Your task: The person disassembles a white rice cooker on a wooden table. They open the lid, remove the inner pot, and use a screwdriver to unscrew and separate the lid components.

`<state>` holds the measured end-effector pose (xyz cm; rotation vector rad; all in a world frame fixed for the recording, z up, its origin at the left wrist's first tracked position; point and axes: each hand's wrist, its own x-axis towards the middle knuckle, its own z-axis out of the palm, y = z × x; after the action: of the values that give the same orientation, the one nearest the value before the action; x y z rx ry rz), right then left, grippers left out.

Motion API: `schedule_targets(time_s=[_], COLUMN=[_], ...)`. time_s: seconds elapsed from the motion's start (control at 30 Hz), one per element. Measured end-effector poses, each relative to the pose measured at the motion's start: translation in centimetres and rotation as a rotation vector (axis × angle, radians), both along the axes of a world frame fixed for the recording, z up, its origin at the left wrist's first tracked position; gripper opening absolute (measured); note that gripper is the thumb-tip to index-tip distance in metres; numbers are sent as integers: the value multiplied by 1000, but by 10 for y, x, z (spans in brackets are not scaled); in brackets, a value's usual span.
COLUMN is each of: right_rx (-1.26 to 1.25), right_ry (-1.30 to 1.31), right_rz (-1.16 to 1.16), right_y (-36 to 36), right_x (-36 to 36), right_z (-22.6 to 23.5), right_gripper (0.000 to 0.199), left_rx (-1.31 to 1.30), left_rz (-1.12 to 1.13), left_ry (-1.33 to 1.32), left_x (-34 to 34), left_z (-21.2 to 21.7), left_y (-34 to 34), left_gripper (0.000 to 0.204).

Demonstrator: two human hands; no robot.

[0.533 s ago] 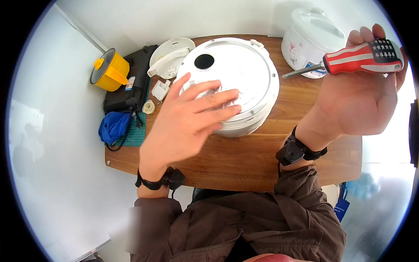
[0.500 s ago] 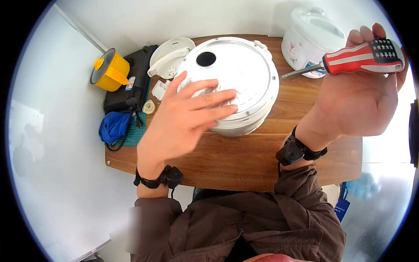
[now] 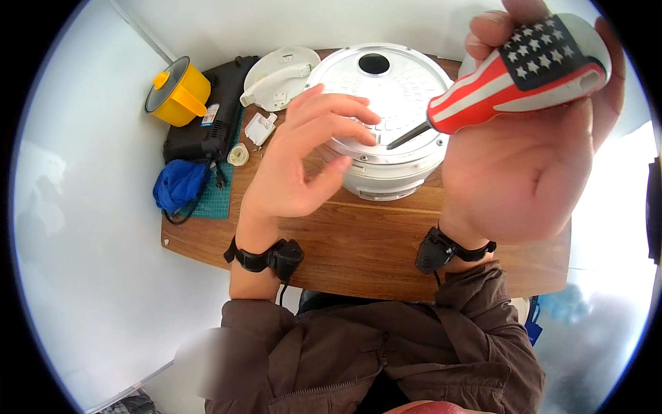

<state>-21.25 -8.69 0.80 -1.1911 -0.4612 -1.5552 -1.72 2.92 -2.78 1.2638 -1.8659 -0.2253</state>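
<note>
My right hand (image 3: 524, 165) is raised palm up, its fingers curled round the handle of a screwdriver (image 3: 483, 96) in red and white stripes with white stars on black. The thin metal shank points down to the left and, in this view, overlaps the near right part of a round appliance. That appliance, which looks like a rice cooker (image 3: 414, 90), is white with a silvery top and a dark round hole at its far side. My left hand (image 3: 303, 152) has its fingers spread over the near left of that top; whether the fingertips touch cannot be told.
Left of the cooker lie a white lid with a handle (image 3: 276, 79), a small white plastic piece (image 3: 260, 128) and a round cream cap (image 3: 238, 154). A yellow pot (image 3: 177, 92) sits on a black device (image 3: 224, 107). A blue cloth bundle (image 3: 181, 185) rests on a green mat (image 3: 214, 203).
The cooker has turned a little clockwise, its hole now at the far middle. My right hand brought the screwdriver leftward over the cooker, and my left thumb now stands out.
</note>
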Motion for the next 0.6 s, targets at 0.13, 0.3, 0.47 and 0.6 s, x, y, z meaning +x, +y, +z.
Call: schedule_targets(time_s=[0.13,0.3,0.47,0.6], right_rx=[3,-23,-39,-41], right_ry=[95,138,159,163], right_rz=[-235,-270,-279,-277], right_y=[5,4,7,6], right_x=[19,28,32,32], right_z=[-2,-9,-10,-9], right_gripper=[54,54,54,54], left_rx=[-8,-23,45,41], left_rz=[-50,-68,-87,-118], left_ry=[48,-61,-16,-69], left_x=[-5,7,8,11], left_z=[-3,-10,-6,3], left_y=[-7,-8,-9,-10], left_gripper=[30,33,28,30])
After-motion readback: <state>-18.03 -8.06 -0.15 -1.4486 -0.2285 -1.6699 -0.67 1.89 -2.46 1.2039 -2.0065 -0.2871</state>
